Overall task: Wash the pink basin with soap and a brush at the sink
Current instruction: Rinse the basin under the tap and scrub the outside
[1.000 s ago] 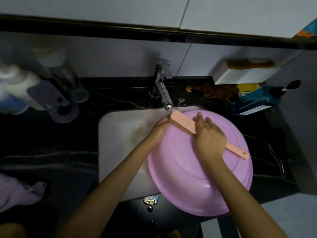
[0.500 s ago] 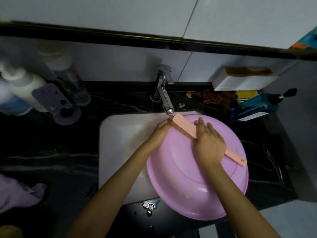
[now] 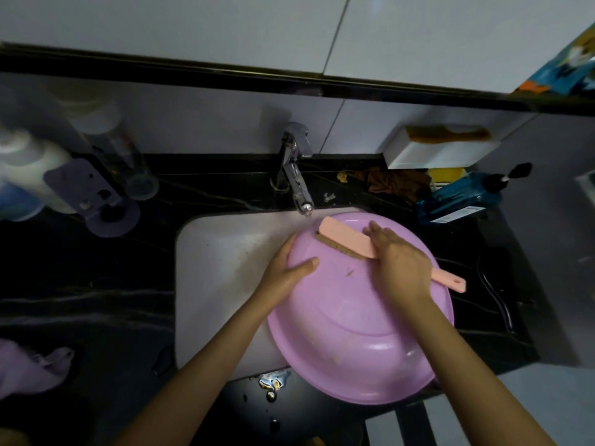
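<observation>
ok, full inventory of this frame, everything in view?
Round pink plastic basin: 1, pink, over the sink's right side.
Long-handled scrub brush: 1, pink with brown bristles, on the basin's far edge.
Sink: 1, white, centre.
Tap: 1, chrome, behind the sink.
Stone counter: 1, black, around the sink.
Pump bottle: 1, blue, right of the tap.
Crumpled cloth: 1, brown, behind the basin.
Wall tray: 1, white, upper right.
Holder: 1, purple, left.
Bottles: count unclear, whitish, blurred, far left.
Left hand: grips the basin's rim.
Right hand: holds the brush.
</observation>
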A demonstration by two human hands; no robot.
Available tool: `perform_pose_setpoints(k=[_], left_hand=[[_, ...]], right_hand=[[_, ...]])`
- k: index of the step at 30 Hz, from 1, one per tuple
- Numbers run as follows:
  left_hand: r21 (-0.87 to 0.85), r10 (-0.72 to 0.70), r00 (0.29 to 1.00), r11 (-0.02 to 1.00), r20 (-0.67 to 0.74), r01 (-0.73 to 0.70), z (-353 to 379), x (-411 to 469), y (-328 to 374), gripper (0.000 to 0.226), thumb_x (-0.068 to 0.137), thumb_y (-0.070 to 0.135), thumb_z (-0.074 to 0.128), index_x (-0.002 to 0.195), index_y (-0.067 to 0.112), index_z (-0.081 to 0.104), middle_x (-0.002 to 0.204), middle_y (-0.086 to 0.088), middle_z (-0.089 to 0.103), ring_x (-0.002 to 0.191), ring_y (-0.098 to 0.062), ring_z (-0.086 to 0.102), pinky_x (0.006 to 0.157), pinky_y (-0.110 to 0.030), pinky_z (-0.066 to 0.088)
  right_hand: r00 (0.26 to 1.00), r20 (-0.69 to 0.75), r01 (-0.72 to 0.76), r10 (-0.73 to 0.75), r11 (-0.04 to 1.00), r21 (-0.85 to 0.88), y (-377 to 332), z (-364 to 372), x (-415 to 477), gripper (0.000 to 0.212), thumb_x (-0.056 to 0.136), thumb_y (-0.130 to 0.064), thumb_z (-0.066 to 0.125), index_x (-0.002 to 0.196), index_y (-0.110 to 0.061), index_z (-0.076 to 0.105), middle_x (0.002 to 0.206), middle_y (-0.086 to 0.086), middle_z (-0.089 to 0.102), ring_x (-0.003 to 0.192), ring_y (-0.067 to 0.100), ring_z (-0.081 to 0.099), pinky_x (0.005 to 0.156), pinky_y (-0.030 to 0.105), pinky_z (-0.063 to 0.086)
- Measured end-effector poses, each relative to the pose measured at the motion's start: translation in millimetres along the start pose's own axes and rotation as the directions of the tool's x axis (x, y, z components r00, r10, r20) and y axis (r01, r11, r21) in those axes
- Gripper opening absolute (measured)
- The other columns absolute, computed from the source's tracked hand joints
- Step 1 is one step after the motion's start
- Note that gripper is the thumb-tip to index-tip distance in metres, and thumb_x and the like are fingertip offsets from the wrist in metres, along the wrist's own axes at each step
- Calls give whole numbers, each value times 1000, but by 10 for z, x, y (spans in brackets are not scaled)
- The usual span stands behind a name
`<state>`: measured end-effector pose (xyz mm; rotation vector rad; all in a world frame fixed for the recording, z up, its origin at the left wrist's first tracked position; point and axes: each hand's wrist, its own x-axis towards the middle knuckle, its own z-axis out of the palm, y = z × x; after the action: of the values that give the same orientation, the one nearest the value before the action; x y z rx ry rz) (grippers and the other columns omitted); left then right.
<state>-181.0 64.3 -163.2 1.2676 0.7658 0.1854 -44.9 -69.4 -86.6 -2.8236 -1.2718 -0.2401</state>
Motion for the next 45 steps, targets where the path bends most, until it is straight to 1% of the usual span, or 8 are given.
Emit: perform_pose_setpoints(k=[7,11,17,25,30,35,38,45], left_hand=[[198,12,999,980,-51,-1,4,199,167,54,94,20,54,144,22,35,146,-1,41,130,-17,42,99,-23,32],[753,188,981,652,-48,-89,122,461,472,36,99,22,32,131,14,47,130,-16,54,114,-32,53,92,-35,42],[405,-29,999,914,21,18,-46,726,418,36,100,26,34,126,16,57,122,-11,60,111,-24,55,88,-27,41],[750,185,982,653,-28,-101,121,502,313,43,99,24,33,139,12,41,140,-13,45,127,-29,44,99,-37,38],[170,-102,994,980,-29,105,-111,739,208,34,100,23,37,124,11,59,130,-14,57,117,-22,53,97,-28,38],[161,-114,966,975,-233,154,-127,269,-64,37,102,22,29,126,13,56,133,-9,54,119,-22,50,100,-29,36],[286,47,995,958,-87,-21,-115,576,129,37,100,14,33,131,9,52,137,-10,52,124,-22,48,103,-27,33],[-246,-246,969,941,-27,232,-150,350,122,22,99,23,42,106,17,62,113,-5,63,100,-15,54,90,-29,42]], right_hand=[[987,53,-149,152,987,-64,25,93,-113,48,82,-5,48,129,-13,57,139,8,51,125,41,47,99,54,37],[970,117,-195,213,970,-144,-154,129,-60,51,82,-15,42,131,-16,54,144,10,45,126,45,43,95,56,36],[957,161,-210,240,961,-181,-160,147,-45,50,86,-14,53,136,-16,49,148,8,40,131,44,37,100,56,32],[962,189,-158,199,964,-211,-156,140,-31,51,82,-17,57,132,-13,52,144,9,44,125,43,41,95,54,37],[967,171,-148,187,965,-217,-195,143,17,48,76,-16,59,124,-10,59,136,12,53,118,45,48,90,56,41],[960,210,-138,188,963,-230,-208,117,35,50,73,-13,66,123,-9,60,135,13,54,116,46,49,90,56,42],[964,203,-124,172,966,-227,-174,123,10,51,75,-12,64,126,-10,59,137,12,53,119,46,48,91,56,42],[968,183,-138,171,974,-180,-181,137,0,50,78,-11,62,127,-8,57,139,11,51,122,47,45,95,57,39]])
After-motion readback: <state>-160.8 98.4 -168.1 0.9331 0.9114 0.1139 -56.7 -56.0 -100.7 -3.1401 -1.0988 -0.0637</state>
